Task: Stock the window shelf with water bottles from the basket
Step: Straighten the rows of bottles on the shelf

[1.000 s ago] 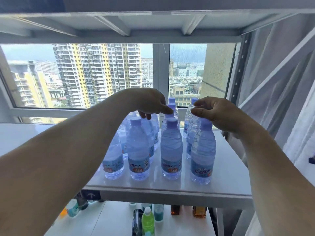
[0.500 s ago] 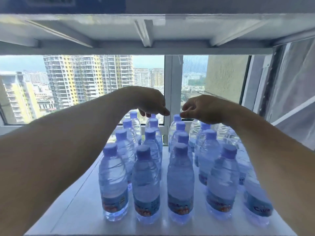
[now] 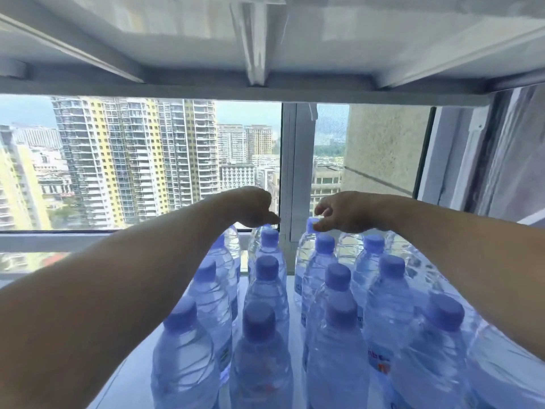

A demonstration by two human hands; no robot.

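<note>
Both hands reached deeper; right hand (image 3: 342,212) pinching rear bottle cap (image 3: 312,224), left hand (image 3: 253,206) grip apparently hidden.

Bottle label (image 3: 379,358): partial letters, perhaps "ibe"; rest blurred, unreadable.

Beyond the window frame (image 3: 298,178) stand high-rise towers (image 3: 138,157) (yellow-striped) and a beige wall (image 3: 383,149).

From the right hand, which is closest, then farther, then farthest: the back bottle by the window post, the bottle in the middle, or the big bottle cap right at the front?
1. Back bottle, touching the right hand, by the window post.
2. Middle bottle, third column, halfway back.
3. Front bottle cap, nearest the camera, left of centre.
</note>
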